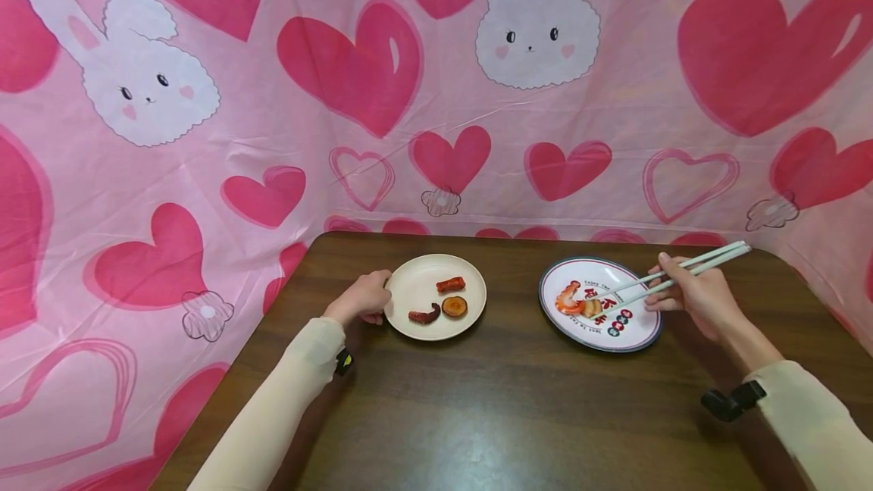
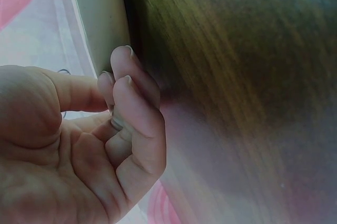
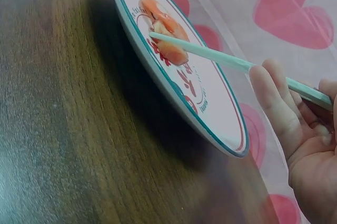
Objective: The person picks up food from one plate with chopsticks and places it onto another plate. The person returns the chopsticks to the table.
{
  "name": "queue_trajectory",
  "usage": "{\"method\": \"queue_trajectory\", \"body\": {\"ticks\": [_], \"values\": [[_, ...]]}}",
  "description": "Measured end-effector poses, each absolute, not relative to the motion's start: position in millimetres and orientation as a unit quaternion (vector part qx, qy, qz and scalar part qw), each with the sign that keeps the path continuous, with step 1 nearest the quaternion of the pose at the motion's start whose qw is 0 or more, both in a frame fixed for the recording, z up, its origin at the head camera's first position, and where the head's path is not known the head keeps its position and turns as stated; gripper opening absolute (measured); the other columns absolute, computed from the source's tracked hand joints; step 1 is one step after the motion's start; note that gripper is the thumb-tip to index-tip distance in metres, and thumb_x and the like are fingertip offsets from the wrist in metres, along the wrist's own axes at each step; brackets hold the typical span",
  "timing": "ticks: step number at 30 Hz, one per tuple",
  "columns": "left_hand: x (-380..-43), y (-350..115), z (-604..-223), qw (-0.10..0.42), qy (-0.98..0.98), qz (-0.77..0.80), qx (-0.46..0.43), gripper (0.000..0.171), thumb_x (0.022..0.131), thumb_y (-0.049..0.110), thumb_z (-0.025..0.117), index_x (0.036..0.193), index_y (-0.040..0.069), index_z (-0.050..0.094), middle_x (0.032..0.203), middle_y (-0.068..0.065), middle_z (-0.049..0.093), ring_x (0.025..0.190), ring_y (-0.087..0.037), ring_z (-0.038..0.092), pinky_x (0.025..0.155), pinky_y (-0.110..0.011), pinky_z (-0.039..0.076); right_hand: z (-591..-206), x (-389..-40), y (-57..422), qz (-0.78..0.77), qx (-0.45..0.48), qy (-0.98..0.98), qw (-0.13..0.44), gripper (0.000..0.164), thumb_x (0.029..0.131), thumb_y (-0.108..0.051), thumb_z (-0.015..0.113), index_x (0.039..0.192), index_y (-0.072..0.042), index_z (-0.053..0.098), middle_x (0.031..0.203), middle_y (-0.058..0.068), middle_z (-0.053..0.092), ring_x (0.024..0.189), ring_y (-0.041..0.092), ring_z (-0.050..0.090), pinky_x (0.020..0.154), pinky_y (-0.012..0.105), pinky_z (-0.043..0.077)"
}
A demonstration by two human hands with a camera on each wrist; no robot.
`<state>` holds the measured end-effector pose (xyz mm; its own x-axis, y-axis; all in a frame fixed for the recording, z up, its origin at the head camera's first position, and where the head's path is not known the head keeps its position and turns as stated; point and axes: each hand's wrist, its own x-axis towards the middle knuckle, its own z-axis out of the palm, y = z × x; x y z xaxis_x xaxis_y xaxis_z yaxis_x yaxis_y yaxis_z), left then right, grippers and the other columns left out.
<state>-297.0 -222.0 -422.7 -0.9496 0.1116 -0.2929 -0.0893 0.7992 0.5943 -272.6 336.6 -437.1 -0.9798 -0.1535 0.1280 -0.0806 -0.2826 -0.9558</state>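
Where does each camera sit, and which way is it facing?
Head: worn on the head, facing forward and down at the table, cream plate and printed plate; left hand, right hand and sleeves show.
Left wrist: looks across the left palm at the cream plate's edge; part of that hand shows.
Right wrist: looks toward the printed plate and chopsticks; part of the right hand shows.
Shared: head and right wrist views both show the printed plate.
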Motion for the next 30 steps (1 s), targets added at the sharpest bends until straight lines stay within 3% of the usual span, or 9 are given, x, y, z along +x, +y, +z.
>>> {"method": "queue_trajectory", "body": {"ticks": [7,20,30], "values": [[-297,-222,-422,0.156,0.935,0.319,0.009,0.047,0.099,0.004,0.052,0.146,0.000,0.050,0.094,-0.018,0.063,0.058,-0.024,0.064,0.052,-0.034,0.059,-438,-273,334,-0.788,-0.096,0.608,-0.004,0.029,0.111,-0.017,0.053,0.098,0.002,0.072,0.082,0.018,0.074,0.062,0.029,0.075,0.060,0.044,0.062],[-295,-221,-422,0.150,0.936,0.318,0.008,0.045,0.100,0.004,0.050,0.145,0.001,0.051,0.097,-0.019,0.063,0.059,-0.025,0.065,0.051,-0.035,0.059,-436,-267,338,-0.810,-0.133,0.571,0.022,0.032,0.112,-0.011,0.046,0.101,0.005,0.071,0.081,0.014,0.073,0.064,0.029,0.076,0.060,0.046,0.062],[-296,-220,-422,0.154,0.937,0.314,0.010,0.045,0.101,0.004,0.049,0.146,0.001,0.050,0.096,-0.019,0.063,0.059,-0.025,0.065,0.051,-0.035,0.059,-430,-257,329,-0.779,-0.131,0.612,-0.022,0.027,0.111,-0.011,0.051,0.099,-0.002,0.073,0.081,0.013,0.072,0.061,0.028,0.075,0.057,0.044,0.061]]}}
